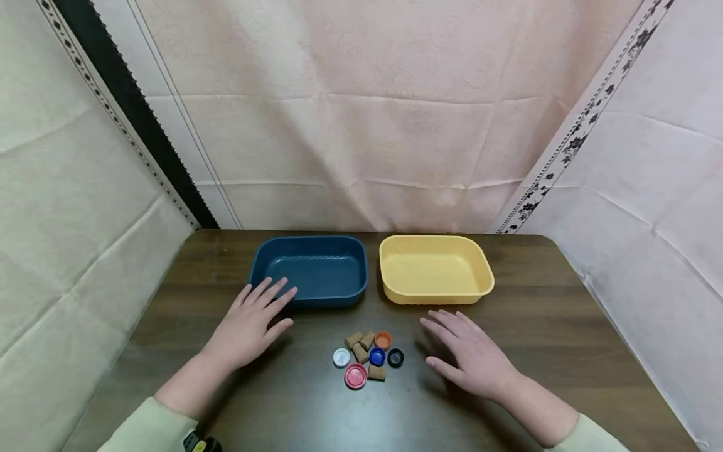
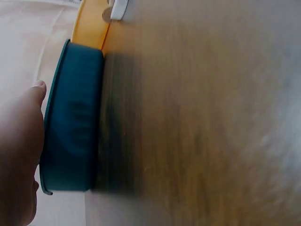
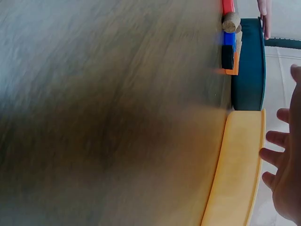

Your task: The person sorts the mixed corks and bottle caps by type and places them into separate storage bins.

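Note:
My left hand [image 1: 248, 328] has its fingers spread, with the fingertips overlapping the near left corner of the blue tray [image 1: 316, 302] in the head view. Nothing is in its grasp. On the other side, my right hand [image 1: 470, 353] is held with fingers extended, just in front of the yellow tray [image 1: 437, 299], also holding nothing. Between the hands lies a small cluster of bottle caps and corks: a white cap [image 1: 341, 358], a red cap [image 1: 355, 376], a blue cap [image 1: 377, 356], an orange cap [image 1: 383, 340], a black ring-shaped cap [image 1: 395, 358] and several corks [image 1: 376, 373].
Both trays stand side by side along the back of the brown wooden table [image 1: 305, 414], a narrow gap between them. Pale cloth [image 1: 361, 125] hangs behind the table and at both sides. A dark wristband device [image 1: 200, 442] shows at the left sleeve.

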Tool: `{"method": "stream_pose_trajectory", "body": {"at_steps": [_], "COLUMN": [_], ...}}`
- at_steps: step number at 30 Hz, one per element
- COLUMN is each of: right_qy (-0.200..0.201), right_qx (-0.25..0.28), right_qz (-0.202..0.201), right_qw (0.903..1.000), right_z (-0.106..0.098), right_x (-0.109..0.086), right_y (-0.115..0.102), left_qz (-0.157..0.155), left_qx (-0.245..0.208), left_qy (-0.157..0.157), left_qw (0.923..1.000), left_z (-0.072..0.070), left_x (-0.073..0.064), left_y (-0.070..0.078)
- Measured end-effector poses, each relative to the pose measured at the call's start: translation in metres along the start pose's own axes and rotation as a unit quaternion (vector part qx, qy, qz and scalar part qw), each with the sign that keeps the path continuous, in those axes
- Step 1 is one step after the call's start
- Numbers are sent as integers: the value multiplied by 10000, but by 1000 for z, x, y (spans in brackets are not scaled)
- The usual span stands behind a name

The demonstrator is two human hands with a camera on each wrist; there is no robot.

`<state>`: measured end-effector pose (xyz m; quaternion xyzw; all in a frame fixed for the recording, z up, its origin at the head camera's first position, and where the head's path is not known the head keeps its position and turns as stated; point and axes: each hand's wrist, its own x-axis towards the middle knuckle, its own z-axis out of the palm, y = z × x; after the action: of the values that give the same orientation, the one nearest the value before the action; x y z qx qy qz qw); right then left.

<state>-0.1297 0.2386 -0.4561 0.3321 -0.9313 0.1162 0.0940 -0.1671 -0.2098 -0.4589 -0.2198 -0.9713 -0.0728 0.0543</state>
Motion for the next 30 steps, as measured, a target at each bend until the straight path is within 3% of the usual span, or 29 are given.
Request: {"method": "stream_pose_trajectory", "body": {"at_steps": [5,10,20,30], "right_qy": [149,-41,-918,-1246], "right_qx": [170,509,1419,1446], "right_qz": [164,587,1743,1691], "right_qw": [9996,9970,9701,9669], "right_z": [2,1,3,13], "right_x": [4,11,30,44], "right_y": [-6,-18,-37,-46], "left_qz": [-2,-65,-225,-225], "left_qx": [-59,-45,-86,-186], "left_qy": [13,-28,-27,-78], "left_qw": [10000,10000,9997,9995], "left_z": [2,6,6,8], "left_x": [4,8,14,15], "left_y": [-10,-16,-22,-25]}}
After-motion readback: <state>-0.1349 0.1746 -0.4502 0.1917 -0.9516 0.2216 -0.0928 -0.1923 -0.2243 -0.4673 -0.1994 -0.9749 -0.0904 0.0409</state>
